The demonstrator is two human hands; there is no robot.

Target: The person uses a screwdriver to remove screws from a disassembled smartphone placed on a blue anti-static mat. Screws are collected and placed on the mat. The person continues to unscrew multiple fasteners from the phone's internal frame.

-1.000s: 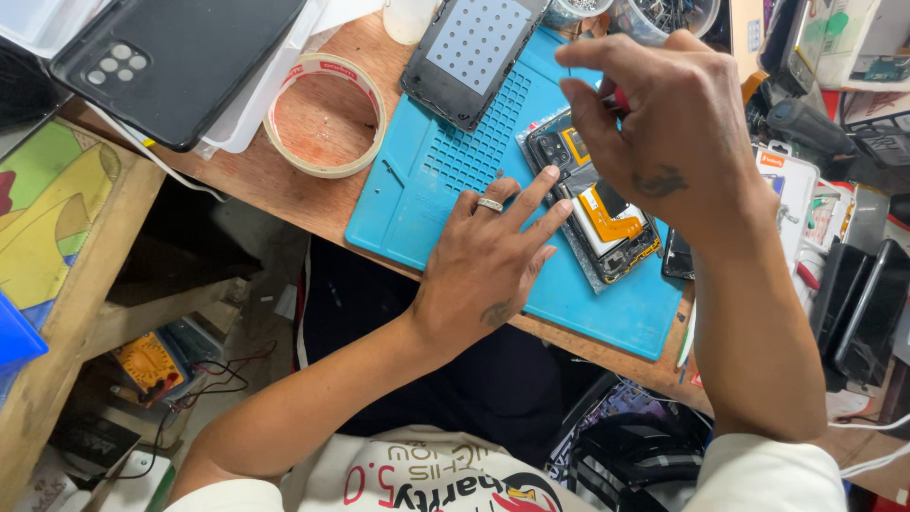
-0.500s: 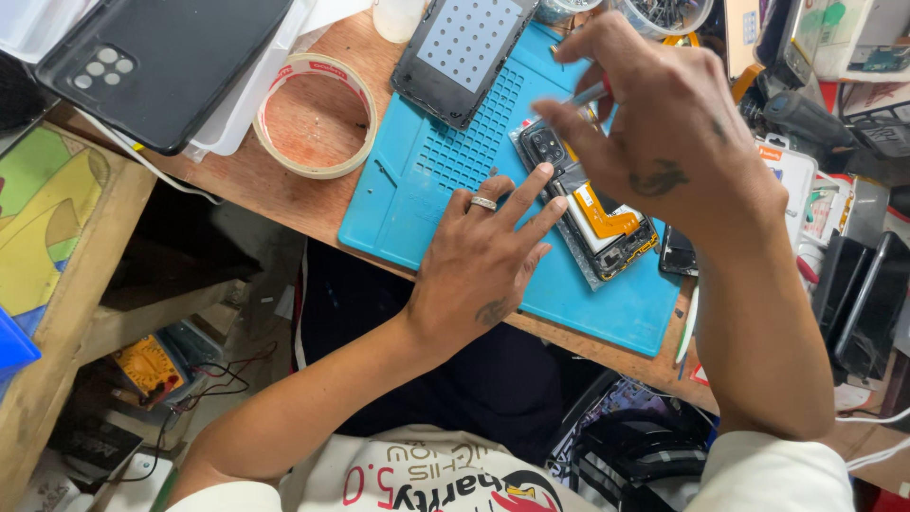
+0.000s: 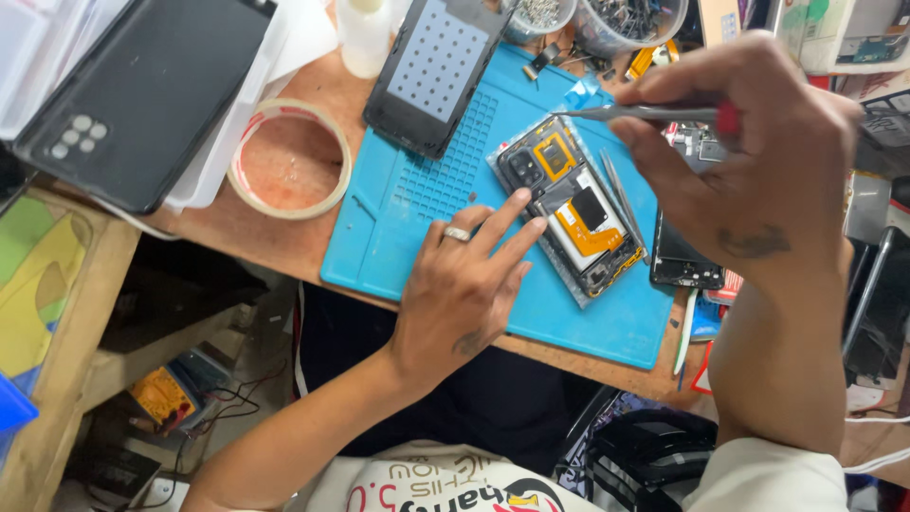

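An opened phone (image 3: 572, 210) with yellow and black inner parts lies face down on a blue work mat (image 3: 427, 190). My left hand (image 3: 464, 284), a ring on one finger, rests flat on the mat and presses the phone's lower left edge with its fingertips. My right hand (image 3: 749, 161) hovers above the phone's right side and grips a thin metal tool with a red grip (image 3: 645, 113), tip pointing left over the phone's top end. A pair of tweezers (image 3: 623, 197) lies along the phone's right edge.
A phone back cover with a dotted grey sheet (image 3: 438, 68) lies at the mat's top. A tape roll (image 3: 287, 157) and a dark tablet (image 3: 142, 90) sit left. A small dark phone part (image 3: 684, 261), clear screw tubs (image 3: 626, 19) and clutter crowd the right.
My right hand has lifted up and to the right, uncovering the open phone, and now holds the thin tool above it. My left hand has stayed on the phone's edge.
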